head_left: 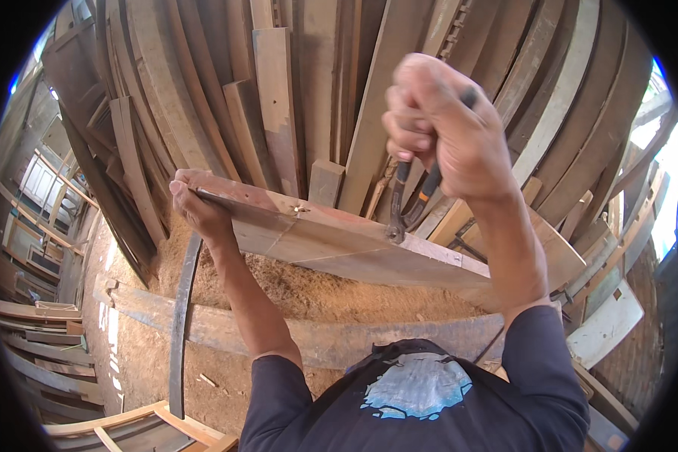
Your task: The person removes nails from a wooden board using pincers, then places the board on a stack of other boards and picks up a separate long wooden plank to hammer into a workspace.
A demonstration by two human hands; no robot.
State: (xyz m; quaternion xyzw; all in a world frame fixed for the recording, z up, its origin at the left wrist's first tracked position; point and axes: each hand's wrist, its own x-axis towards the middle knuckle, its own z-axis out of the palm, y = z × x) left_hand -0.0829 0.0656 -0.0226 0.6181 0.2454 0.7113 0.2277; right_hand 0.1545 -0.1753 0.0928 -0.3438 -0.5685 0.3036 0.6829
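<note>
A long wooden board [384,264] is tilted in front of me, its upper edge towards the stacked planks. My left hand [201,202] grips its upper left corner, fingers curled over the edge. My right hand [448,128], raised above the board's right half, is closed round the dark handles of a pair of pincers [398,215]. The jaws point down and meet the upper edge of the board; whether they bite on anything there cannot be made out. A small pale damaged spot [297,210] shows on that edge between my hands.
Many planks [316,83] lean upright beyond the board. Sawdust [301,294] covers the ground beneath it. A long weathered beam [331,343] lies crosswise nearer me, with a dark flat strip [182,324] across its left part. A wooden frame [139,426] stands at the lower left.
</note>
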